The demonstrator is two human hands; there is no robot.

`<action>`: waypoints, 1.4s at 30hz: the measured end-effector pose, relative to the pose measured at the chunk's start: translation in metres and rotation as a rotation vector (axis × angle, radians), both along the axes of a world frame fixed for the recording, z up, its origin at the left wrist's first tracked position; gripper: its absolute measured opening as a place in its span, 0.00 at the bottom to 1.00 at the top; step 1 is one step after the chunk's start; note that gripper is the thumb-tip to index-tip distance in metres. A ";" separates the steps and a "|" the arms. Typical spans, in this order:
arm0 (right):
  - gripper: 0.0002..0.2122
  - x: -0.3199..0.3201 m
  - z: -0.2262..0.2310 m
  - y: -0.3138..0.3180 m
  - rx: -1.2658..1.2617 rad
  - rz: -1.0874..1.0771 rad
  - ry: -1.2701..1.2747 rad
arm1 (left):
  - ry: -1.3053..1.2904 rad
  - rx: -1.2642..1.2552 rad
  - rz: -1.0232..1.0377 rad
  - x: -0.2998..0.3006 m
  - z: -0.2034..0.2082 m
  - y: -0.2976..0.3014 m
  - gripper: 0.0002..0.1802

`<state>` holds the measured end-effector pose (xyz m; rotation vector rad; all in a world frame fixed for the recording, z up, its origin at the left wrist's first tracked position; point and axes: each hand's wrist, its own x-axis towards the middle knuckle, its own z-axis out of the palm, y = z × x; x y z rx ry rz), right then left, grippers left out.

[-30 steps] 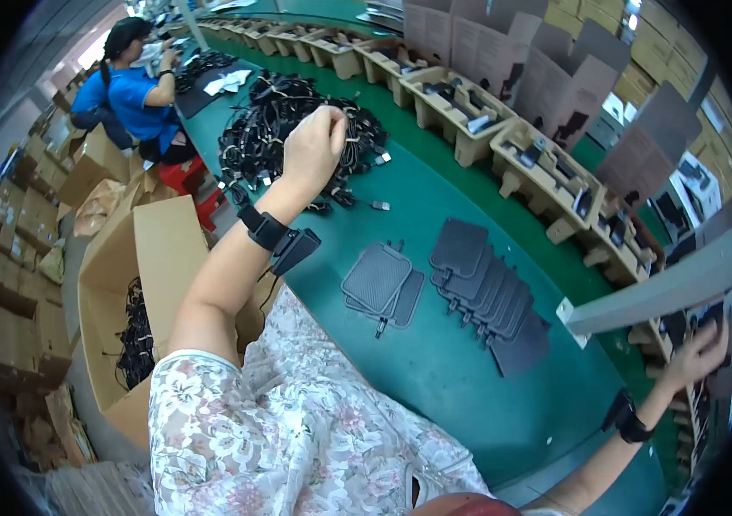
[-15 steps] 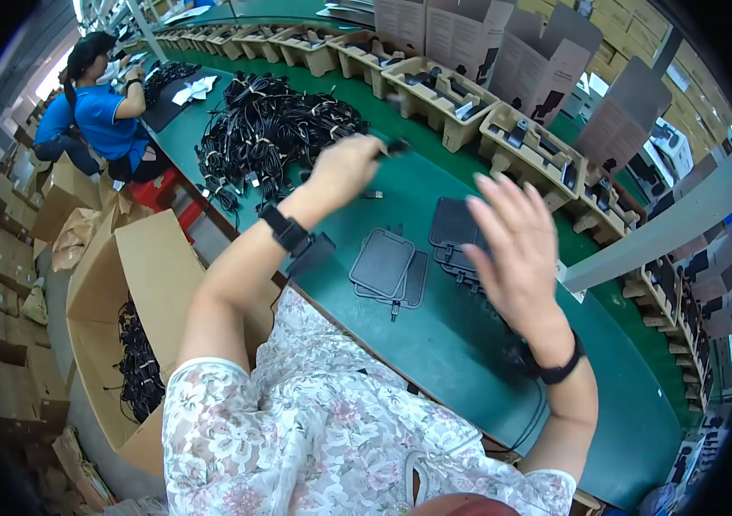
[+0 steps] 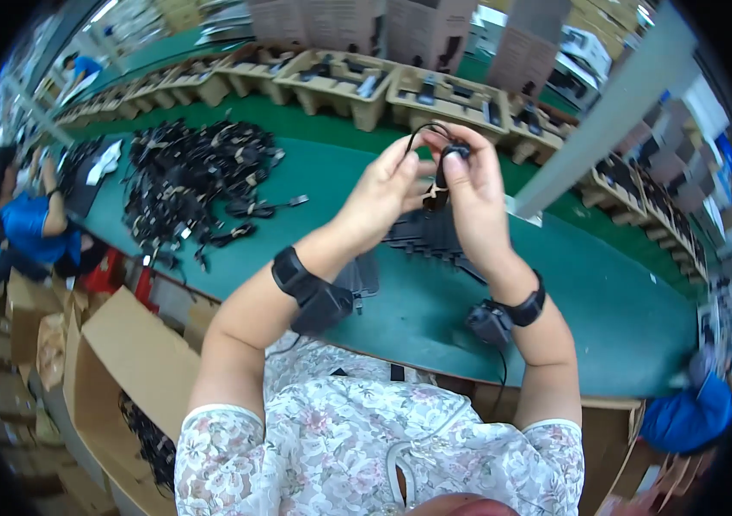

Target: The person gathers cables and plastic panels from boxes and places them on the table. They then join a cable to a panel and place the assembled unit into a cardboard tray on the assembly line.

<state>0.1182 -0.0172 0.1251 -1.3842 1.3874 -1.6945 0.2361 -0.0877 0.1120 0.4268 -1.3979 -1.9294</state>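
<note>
Both hands are raised together over the green table, working on one bundled black cable [image 3: 456, 151]. My right hand [image 3: 482, 199] is closed around it, thumb pressed on its dark end. My left hand [image 3: 381, 196] pinches a thin loop of the same cable, its fingers bent close to the right hand. Behind and below the hands lie several flat black cases [image 3: 424, 234], partly hidden. Another flat, dark grey case [image 3: 366, 273] shows beside my left wrist. A large heap of black cables [image 3: 181, 176] lies to the left.
Moulded cardboard trays [image 3: 340, 86] with black parts line the table's far side, printed boxes [image 3: 516, 47] standing behind. A metal post [image 3: 607, 107] slants up at right. An open carton [image 3: 138, 344] stands at lower left. A co-worker in blue [image 3: 26, 219] sits far left.
The view has turned, shifting the scene leftward. My left hand has come from the cable heap to my right hand. The right hand, open before, has closed on the cable.
</note>
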 end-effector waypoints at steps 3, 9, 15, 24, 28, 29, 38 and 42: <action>0.20 -0.007 -0.012 0.010 -0.230 -0.303 0.693 | -0.092 0.012 -0.162 -0.020 -0.014 0.013 0.16; 0.23 -0.029 -0.007 0.096 0.147 -0.185 1.237 | -0.338 -0.140 -0.814 -0.044 -0.020 0.031 0.14; 0.12 -0.078 0.022 0.151 0.372 -0.355 1.369 | -0.176 -0.161 -0.595 -0.045 -0.048 0.023 0.14; 0.11 -0.327 0.051 0.093 0.353 -1.267 1.589 | -0.334 -0.392 0.022 0.025 -0.083 -0.054 0.15; 0.12 -0.383 0.023 0.060 0.413 -1.287 1.709 | -0.455 -0.431 0.168 0.068 -0.098 -0.070 0.15; 0.11 -0.390 0.015 0.054 0.449 -1.253 1.713 | -0.521 -0.463 0.221 0.075 -0.101 -0.073 0.14; 0.07 -0.407 -0.071 -0.036 0.678 -0.960 1.624 | -0.883 -0.822 0.516 0.094 -0.101 -0.089 0.21; 0.11 -0.579 -0.101 0.055 0.320 -0.774 1.489 | -0.899 -1.090 0.426 0.038 -0.123 -0.113 0.33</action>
